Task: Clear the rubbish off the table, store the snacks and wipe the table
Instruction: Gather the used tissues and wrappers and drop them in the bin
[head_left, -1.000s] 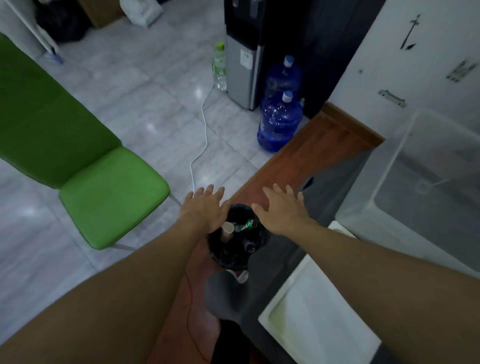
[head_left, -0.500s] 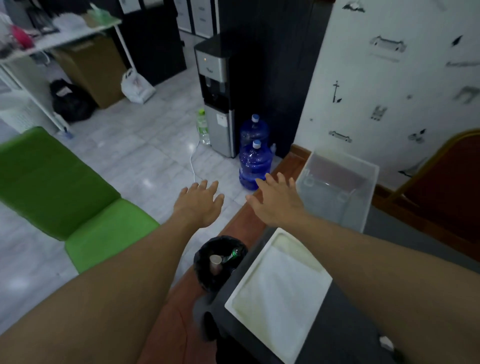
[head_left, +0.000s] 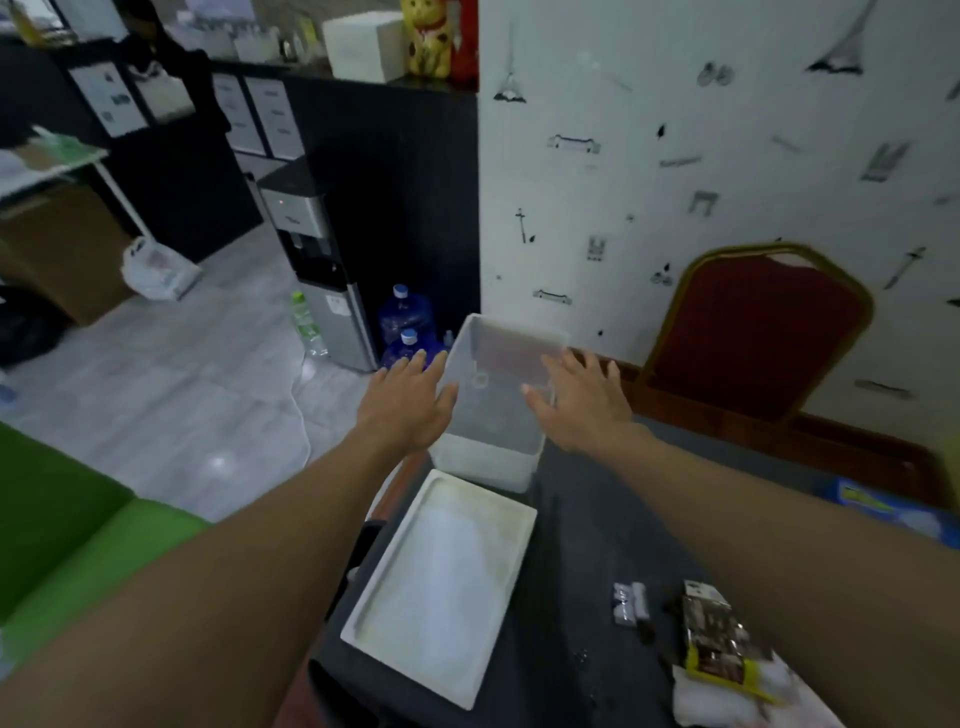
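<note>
- Whereas both hands hung over the floor bin a second ago, the head view now shows them raised to the table (head_left: 582, 545). The left hand (head_left: 410, 405) is at the left wall of the clear box (head_left: 483, 465) and the right hand (head_left: 582, 405) is over its right rim. The bin is out of frame.
- Grip: both hands are spread with fingers straight and hold nothing. Contact with the box cannot be confirmed.
- Judgement: the rubbish drop looks finished for this trip, and the storing step is opening.
- The box looks empty and stands uncovered at the table's far left corner. Its lid (head_left: 441, 582) lies flat just in front, along the left edge.
- Outstanding: a packet (head_left: 711, 634) and a small wrapper (head_left: 628, 603) lie near the right forearm. The packet's near end lies over what looks like a white cloth (head_left: 727, 696). A blue pack (head_left: 883, 509) sits far right. All are well apart from the box.
- Edges: box and lid both sit close to the left table edge, so a leftward push could send either off.
- Room: bare tabletop between lid and packet gives a free path. The red chair (head_left: 753, 332) beyond the table and the green chair (head_left: 78, 545) to the left do not obstruct.
</note>
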